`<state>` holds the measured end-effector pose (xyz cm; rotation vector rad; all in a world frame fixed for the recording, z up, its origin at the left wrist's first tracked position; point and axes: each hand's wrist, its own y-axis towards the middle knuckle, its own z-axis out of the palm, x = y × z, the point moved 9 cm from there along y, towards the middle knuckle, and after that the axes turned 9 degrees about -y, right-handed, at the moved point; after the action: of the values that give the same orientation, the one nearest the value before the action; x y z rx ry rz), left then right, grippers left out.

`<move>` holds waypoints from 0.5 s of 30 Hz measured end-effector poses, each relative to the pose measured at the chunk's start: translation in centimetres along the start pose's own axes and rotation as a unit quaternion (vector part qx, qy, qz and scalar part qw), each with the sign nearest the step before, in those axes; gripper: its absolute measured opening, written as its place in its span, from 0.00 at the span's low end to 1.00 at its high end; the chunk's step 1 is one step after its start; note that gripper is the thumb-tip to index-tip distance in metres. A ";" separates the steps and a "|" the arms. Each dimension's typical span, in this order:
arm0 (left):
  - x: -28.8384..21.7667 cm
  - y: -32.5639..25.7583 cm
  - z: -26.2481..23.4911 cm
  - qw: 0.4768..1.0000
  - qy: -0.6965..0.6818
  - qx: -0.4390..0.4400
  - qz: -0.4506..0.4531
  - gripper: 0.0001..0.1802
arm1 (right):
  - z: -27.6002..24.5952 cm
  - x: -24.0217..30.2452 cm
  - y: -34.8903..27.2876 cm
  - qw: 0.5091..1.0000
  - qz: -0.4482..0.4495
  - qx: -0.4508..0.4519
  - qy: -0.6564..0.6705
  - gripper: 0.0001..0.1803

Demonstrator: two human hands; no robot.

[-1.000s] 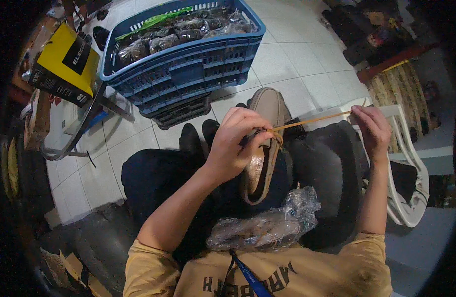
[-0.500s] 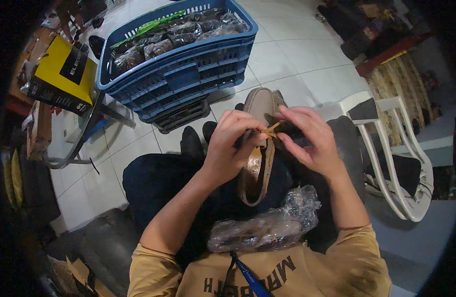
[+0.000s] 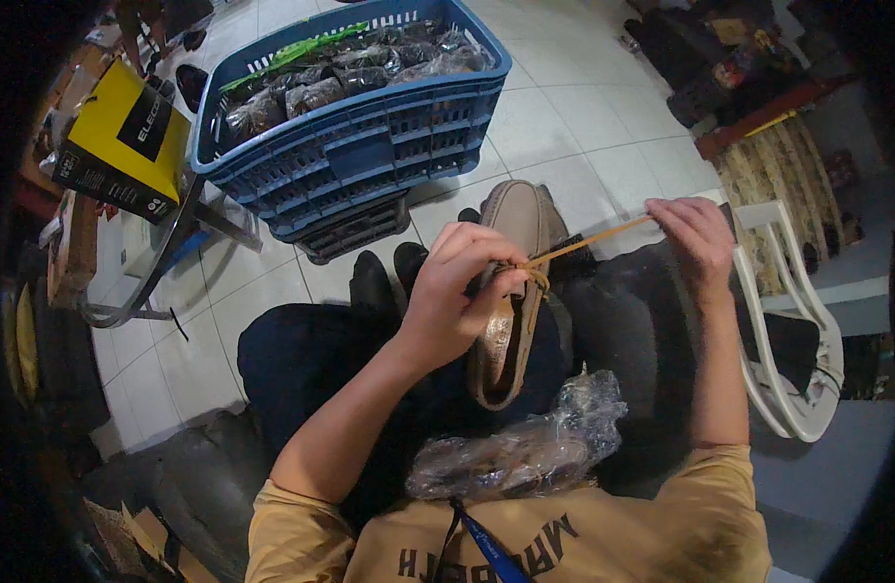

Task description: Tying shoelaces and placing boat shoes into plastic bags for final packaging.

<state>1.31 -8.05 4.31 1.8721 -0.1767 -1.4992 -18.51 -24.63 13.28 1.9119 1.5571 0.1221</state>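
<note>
A tan boat shoe (image 3: 512, 225) lies on my lap with its toe pointing away from me. My left hand (image 3: 455, 291) grips the shoe at its lacing, fingers closed over the knot area. My right hand (image 3: 695, 233) pinches the end of a tan leather lace (image 3: 588, 243) and holds it taut, out to the right of the shoe. A crumpled clear plastic bag (image 3: 525, 452) with something brown inside rests against my stomach, below the shoe.
A blue plastic crate (image 3: 355, 146) filled with several plastic-wrapped shoes stands on the white tiled floor ahead. A yellow and black box (image 3: 122, 141) sits at the left on a metal frame. A white plastic chair (image 3: 792, 321) is at my right.
My right hand, close to the shoe half a second ago, has pulled away to the right, drawing the lace taut. My left hand stays on the shoe.
</note>
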 end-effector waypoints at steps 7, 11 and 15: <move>-0.4 -0.1 0.2 0.999 0.024 0.010 0.027 0.12 | -4.1 -4.4 -1.2 0.995 0.062 -0.039 -0.061 0.22; -0.6 -0.6 0.1 0.998 0.062 -0.009 0.028 0.12 | -5.4 -3.6 -1.1 0.991 0.062 -0.086 -0.080 0.23; -0.8 -0.7 -0.1 0.997 0.075 -0.002 0.025 0.14 | -5.6 -4.6 -1.3 0.989 0.082 -0.096 -0.079 0.24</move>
<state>0.95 -7.09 4.57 1.9527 -0.1491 -1.3184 -23.54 -26.27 18.44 1.8459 1.2378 0.1804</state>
